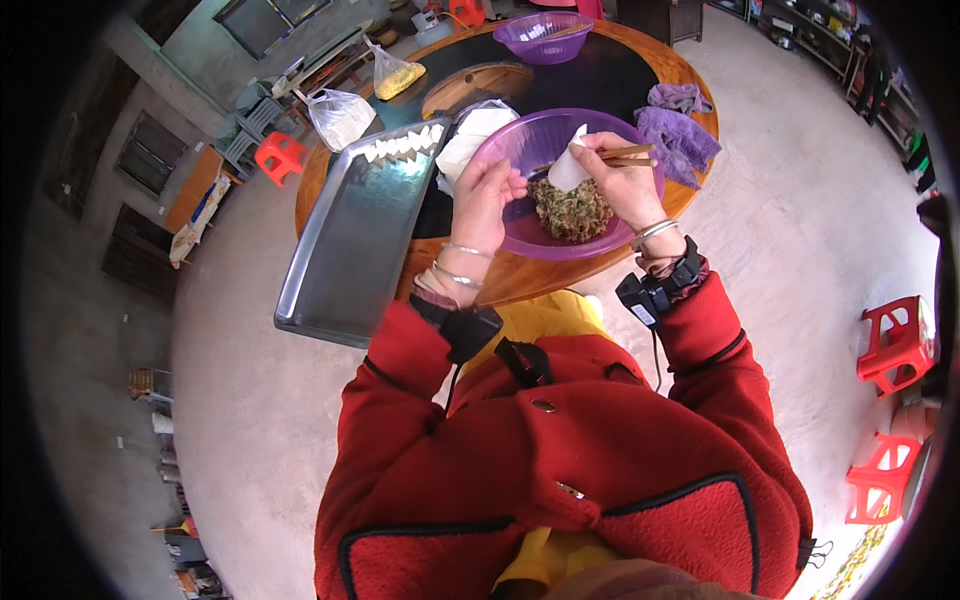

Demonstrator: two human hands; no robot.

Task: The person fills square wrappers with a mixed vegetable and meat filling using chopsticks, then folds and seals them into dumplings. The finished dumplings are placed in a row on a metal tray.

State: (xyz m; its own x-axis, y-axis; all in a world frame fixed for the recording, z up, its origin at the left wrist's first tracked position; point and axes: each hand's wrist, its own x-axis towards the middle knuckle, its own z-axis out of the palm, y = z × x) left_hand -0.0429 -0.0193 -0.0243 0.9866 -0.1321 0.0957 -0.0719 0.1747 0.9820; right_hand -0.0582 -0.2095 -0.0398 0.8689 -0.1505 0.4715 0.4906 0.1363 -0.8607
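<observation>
My right hand (616,174) pinches a thin white dough wrapper (568,171) between thumb and fingers. A pair of wooden chopsticks (628,156) is also in its grip, pointing to the right. Below the wrapper, a mound of minced filling with green bits (571,216) lies in a purple plastic basin (566,249). My left hand (487,193) is at the basin's left side, fingers bent and apart, with nothing visible in it. A stack of white wrappers (474,139) lies beyond this hand. To the left, a metal tray (352,247) carries several folded white dumplings (405,144) at its far end.
The round wooden table (690,82) also bears a second purple basin (541,49), purple towels (679,139), a round wooden lid (476,86), a white-filled bag (341,120) and a yellow-filled bag (396,76). The tray overhangs the table edge. Red plastic stools (896,345) stand around.
</observation>
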